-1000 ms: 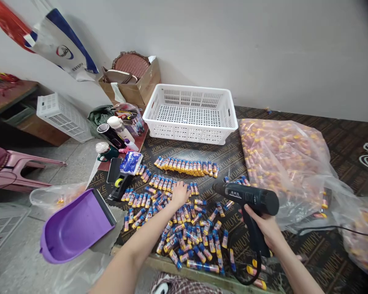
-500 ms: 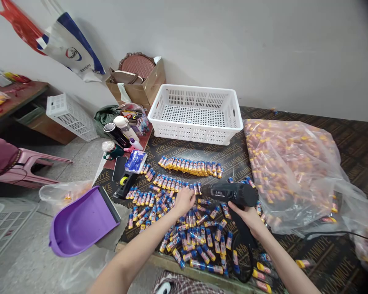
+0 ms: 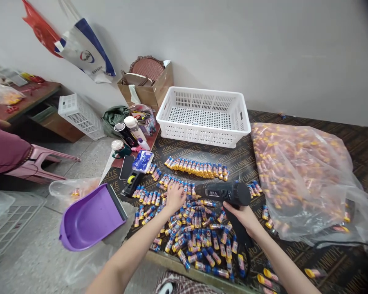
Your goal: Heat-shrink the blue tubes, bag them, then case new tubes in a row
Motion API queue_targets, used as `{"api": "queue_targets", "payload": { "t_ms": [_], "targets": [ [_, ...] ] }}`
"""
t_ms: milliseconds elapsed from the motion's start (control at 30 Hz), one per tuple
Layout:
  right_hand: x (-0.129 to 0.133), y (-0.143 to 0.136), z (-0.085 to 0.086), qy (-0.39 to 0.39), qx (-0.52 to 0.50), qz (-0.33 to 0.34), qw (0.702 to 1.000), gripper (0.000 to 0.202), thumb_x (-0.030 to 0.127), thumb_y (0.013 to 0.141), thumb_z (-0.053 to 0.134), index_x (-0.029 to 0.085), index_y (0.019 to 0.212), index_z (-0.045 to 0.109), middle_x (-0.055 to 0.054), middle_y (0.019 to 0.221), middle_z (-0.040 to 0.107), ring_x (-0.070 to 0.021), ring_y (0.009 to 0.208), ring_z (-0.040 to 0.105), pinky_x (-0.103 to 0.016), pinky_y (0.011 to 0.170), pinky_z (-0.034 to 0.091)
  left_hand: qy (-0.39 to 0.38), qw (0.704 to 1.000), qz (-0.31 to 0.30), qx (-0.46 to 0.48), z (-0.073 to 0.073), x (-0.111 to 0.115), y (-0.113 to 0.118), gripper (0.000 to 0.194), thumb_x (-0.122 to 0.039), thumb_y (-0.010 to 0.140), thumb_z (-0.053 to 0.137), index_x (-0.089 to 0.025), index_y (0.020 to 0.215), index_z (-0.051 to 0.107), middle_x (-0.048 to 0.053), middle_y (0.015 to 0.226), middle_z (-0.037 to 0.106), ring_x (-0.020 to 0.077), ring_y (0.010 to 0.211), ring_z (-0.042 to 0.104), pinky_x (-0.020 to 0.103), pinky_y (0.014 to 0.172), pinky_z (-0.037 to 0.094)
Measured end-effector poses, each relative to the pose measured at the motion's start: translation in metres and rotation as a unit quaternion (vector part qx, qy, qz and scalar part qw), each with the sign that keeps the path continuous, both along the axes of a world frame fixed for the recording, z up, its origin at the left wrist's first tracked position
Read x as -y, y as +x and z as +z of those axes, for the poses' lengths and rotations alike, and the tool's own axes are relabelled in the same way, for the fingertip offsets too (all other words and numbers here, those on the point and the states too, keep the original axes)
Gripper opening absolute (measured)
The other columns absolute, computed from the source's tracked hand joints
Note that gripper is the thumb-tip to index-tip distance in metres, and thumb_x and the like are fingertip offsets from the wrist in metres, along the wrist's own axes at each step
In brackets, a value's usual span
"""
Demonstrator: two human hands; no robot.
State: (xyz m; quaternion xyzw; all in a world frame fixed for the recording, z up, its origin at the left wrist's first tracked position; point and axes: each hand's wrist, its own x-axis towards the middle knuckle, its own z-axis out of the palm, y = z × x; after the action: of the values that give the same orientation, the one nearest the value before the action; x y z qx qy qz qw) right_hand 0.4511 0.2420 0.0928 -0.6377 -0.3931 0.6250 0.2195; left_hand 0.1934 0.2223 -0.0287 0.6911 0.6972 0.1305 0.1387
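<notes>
My right hand (image 3: 241,216) is closed around the handle of a black heat gun (image 3: 223,192). Its nozzle points left, at the right end of a row of small tubes (image 3: 189,188) with blue and yellow ends. Over that row, my left hand (image 3: 175,197) has its fingers bent down onto the tubes, which it partly hides. Behind lies a second, stacked row of tubes (image 3: 198,167). Many loose tubes (image 3: 199,232) are scattered between my forearms, some lying on one another.
A white plastic crate (image 3: 204,132) stands at the back. To the right lies a big clear bag of tubes (image 3: 303,175). A tape dispenser (image 3: 131,185), phone (image 3: 126,167) and bottles (image 3: 135,128) are at left, beside a purple dustpan (image 3: 92,218). Another person's sleeve (image 3: 6,143) shows far left.
My left hand has shifted left along the row, and its fingers reach further over the tubes. The heat gun stays close to the row's right end. The whole view has turned slightly left.
</notes>
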Motion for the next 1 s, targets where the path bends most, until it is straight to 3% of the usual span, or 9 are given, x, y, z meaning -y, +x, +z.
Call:
{"api": "queue_targets", "payload": {
  "t_ms": [100,167,267,367,433,567,667,867,1000],
  "targets": [
    [-0.001,-0.006,-0.004,-0.001,-0.004,-0.001,1.0,0.038,0.047,0.06,0.073,0.016,0.078,0.063,-0.005,0.071,0.067,-0.0164,0.05,0.058,-0.029,0.049,0.048,-0.008,0.998,0.07,-0.002,-0.004,-0.015,-0.013,0.015,-0.03,0.082,0.048,-0.021,0.087,0.058,0.009,0.107,0.054,0.0238,0.106,0.045,0.046,0.101,0.023],
    [-0.001,-0.011,-0.005,0.006,-0.003,0.001,1.0,0.037,0.047,0.06,0.073,0.016,0.078,0.063,-0.004,0.069,0.067,-0.0161,0.049,0.058,-0.029,0.048,0.047,-0.047,0.992,0.113,-0.007,-0.011,-0.027,-0.023,0.028,-0.032,0.078,0.054,-0.021,0.104,0.054,0.013,0.121,0.048,0.0286,0.115,0.04,0.05,0.101,0.022],
    [0.0,-0.018,-0.003,0.013,0.001,0.009,1.0,0.035,0.046,0.061,0.073,0.015,0.074,0.062,-0.004,0.065,0.065,-0.0162,0.048,0.058,-0.028,0.045,0.045,-0.094,0.987,0.128,-0.003,-0.019,-0.029,-0.034,0.032,-0.03,0.078,0.055,-0.019,0.108,0.053,0.014,0.118,0.05,0.0297,0.113,0.042,0.051,0.098,0.025],
    [0.001,-0.026,0.0,0.018,-0.001,0.016,1.0,0.035,0.046,0.061,0.073,0.015,0.072,0.061,-0.004,0.065,0.065,-0.0164,0.047,0.057,-0.028,0.044,0.045,-0.084,0.994,0.068,0.025,-0.019,-0.012,-0.038,0.016,-0.026,0.082,0.048,-0.019,0.093,0.057,0.009,0.103,0.056,0.0236,0.103,0.048,0.041,0.092,0.033],
    [0.0,-0.031,0.001,0.023,-0.003,0.016,1.0,0.035,0.046,0.061,0.073,0.015,0.073,0.061,-0.004,0.066,0.065,-0.0168,0.047,0.057,-0.029,0.045,0.046,-0.071,0.996,0.031,0.042,-0.017,0.0,-0.036,0.017,-0.026,0.084,0.043,-0.02,0.091,0.057,0.007,0.1,0.056,0.0209,0.099,0.049,0.036,0.087,0.037],
    [-0.002,-0.043,0.003,0.045,0.012,0.014,0.999,0.036,0.048,0.059,0.073,0.016,0.073,0.062,-0.005,0.063,0.065,-0.0187,0.051,0.059,-0.03,0.047,0.048,-0.062,0.995,0.05,0.055,-0.014,0.013,-0.029,0.024,-0.033,0.084,0.044,-0.02,0.1,0.057,0.008,0.104,0.057,0.0233,0.1,0.047,0.042,0.089,0.035],
    [-0.004,-0.054,0.004,0.045,0.017,0.022,0.999,0.039,0.049,0.058,0.073,0.016,0.076,0.062,-0.004,0.063,0.065,-0.0192,0.053,0.06,-0.03,0.048,0.049,-0.055,0.994,0.037,0.088,-0.011,0.02,-0.024,0.023,-0.032,0.086,0.042,-0.02,0.084,0.061,0.005,0.09,0.06,0.0215,0.094,0.048,0.042,0.092,0.032],
    [-0.008,-0.087,0.005,0.025,-0.009,0.049,0.998,0.039,0.047,0.057,0.074,0.015,0.075,0.06,-0.002,0.058,0.062,-0.0162,0.045,0.055,-0.031,0.046,0.048,0.011,0.966,0.201,0.16,-0.002,0.055,-0.047,0.025,-0.027,0.088,0.038,-0.02,0.081,0.061,0.005,0.087,0.061,0.0191,0.089,0.052,0.037,0.087,0.034],
    [-0.017,-0.111,0.003,0.032,-0.002,0.082,0.996,0.039,0.046,0.058,0.074,0.015,0.077,0.062,-0.003,0.058,0.063,-0.0178,0.047,0.057,-0.031,0.046,0.049,0.009,0.952,0.247,0.178,0.002,0.092,-0.082,0.022,-0.027,0.085,0.041,-0.019,0.081,0.06,0.005,0.089,0.063,0.02,0.09,0.054,0.036,0.083,0.036]
  ]
}}
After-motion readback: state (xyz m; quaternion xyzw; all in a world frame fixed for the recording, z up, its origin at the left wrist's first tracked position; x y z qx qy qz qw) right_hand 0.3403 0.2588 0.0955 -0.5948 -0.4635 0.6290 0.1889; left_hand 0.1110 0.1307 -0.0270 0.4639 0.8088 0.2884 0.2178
